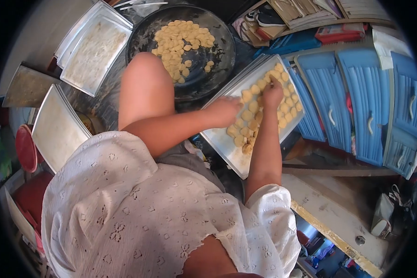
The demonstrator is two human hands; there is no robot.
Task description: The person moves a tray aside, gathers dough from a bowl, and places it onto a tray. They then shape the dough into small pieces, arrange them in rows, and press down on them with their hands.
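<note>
A pale metal baking tray [242, 166] lies tilted across my right side, covered with rows of small flat round dough pieces [253, 107]. My right hand [273, 94] is over the tray's far half, its fingers pinched together at a dough piece among the rows. At the tray's left edge is my left hand [224, 111], fingers curled together beside the nearest pieces; whatever they hold is hidden. A wide dark round pan [224, 58] beyond my knee holds a loose heap of similar dough pieces [183, 39].
Flat metal trays [95, 53] are stacked at the upper left, with another stack [58, 129] below them. My bent knee [147, 85] stands between these and the pan. Blue drawers [326, 88] with pale handles line the right side, below shelves of papers and a shoe [268, 17].
</note>
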